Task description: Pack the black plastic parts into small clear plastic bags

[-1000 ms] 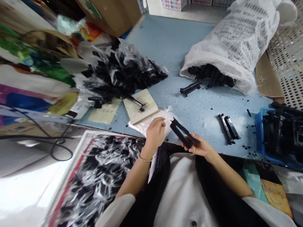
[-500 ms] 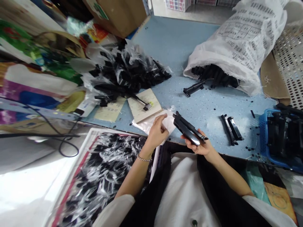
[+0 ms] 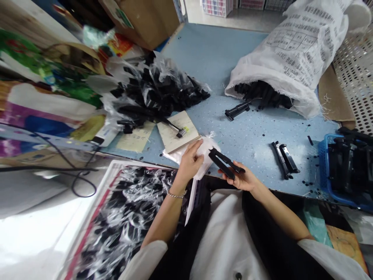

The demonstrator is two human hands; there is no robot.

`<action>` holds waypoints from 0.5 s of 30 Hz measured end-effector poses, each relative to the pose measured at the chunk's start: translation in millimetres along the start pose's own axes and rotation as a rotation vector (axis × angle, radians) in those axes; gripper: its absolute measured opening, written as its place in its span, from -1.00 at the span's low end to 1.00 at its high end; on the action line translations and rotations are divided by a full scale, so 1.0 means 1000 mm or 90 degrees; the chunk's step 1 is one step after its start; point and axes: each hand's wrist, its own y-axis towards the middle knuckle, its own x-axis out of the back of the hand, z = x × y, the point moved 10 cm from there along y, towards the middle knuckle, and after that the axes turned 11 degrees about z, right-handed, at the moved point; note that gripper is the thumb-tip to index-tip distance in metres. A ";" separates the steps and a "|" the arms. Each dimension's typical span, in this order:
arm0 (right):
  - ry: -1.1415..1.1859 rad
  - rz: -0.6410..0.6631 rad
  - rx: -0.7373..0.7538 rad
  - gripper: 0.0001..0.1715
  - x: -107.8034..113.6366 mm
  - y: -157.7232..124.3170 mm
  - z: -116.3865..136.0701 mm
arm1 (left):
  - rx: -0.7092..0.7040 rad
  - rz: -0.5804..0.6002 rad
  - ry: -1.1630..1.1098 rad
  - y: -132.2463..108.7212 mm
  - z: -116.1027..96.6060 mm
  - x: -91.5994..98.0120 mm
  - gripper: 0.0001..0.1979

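Observation:
My right hand point(image 3: 243, 178) grips a pair of long black plastic pieces point(image 3: 224, 163), which spread from each other like a narrow V and point to the upper left. My left hand point(image 3: 190, 161) rests on thin white plastic bags point(image 3: 207, 155) at the table's front edge, thumb and fingers apart. Just beyond it lies a pale square block point(image 3: 177, 134) with a black-and-silver tool point(image 3: 177, 131) on top. To the right of my hands, two similar black pieces point(image 3: 284, 160) lie side by side. Another black piece point(image 3: 237, 111) lies near the sack's mouth.
A white woven sack point(image 3: 279, 58) of black parts lies at the back right. A blue basket point(image 3: 323, 163) holds more parts. Bagged black parts point(image 3: 163, 85) are heaped at the left. Below the table edge, a white-rimmed crate point(image 3: 116, 165) contains many bagged parts.
The black pieces in my right hand have turned, and a wider gap shows between them. My left hand has shifted slightly, its fingers now less curled over the bags.

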 end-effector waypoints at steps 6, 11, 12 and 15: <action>-0.101 0.065 0.067 -0.26 -0.019 -0.020 0.008 | -0.019 -0.104 0.081 -0.001 0.002 0.011 -0.63; -0.029 0.113 0.023 -0.24 -0.027 0.001 -0.002 | -0.059 0.000 0.100 0.001 -0.011 -0.007 -0.30; -0.010 0.117 0.007 -0.26 -0.026 0.008 -0.003 | -0.064 0.007 0.131 -0.002 -0.016 -0.007 -0.26; -0.004 0.103 -0.022 -0.35 -0.019 0.027 -0.002 | -0.098 0.036 0.222 -0.016 -0.035 -0.012 -0.21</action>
